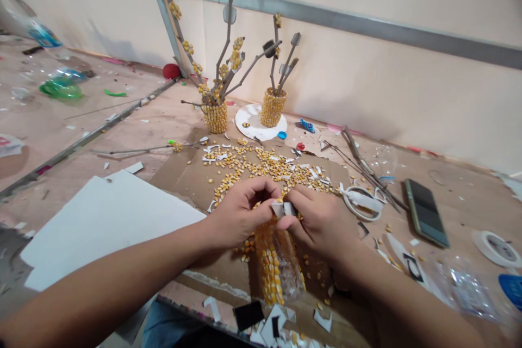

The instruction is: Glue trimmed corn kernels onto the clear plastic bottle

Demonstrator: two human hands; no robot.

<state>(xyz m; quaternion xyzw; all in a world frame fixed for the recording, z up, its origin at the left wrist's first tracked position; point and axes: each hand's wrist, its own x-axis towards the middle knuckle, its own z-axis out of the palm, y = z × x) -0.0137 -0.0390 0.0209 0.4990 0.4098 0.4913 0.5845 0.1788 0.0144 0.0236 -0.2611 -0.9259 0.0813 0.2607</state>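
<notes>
Both hands meet over a clear plastic bottle [290, 261] that lies toward me on the cardboard, partly covered with rows of yellow corn kernels [271, 277]. My left hand [247, 209] is closed, its thumb and fingertips pinching a small white-and-grey strip [278, 209] that looks like double-sided foam tape. From the other side, the closed fingers of my right hand [316, 217] pinch the grey end of the same strip. Loose corn kernels [271, 166] are scattered on the cardboard [179, 166] just beyond my hands.
Two corn-covered pots [215, 117] with branches stand at the back, one on a white disc [248, 119]. White sheets [110, 223] lie left. Right are scissors [362, 202], a phone [426, 212], a tape roll [495, 248] and sticks [361, 166]. Paper scraps [273, 323] litter the near edge.
</notes>
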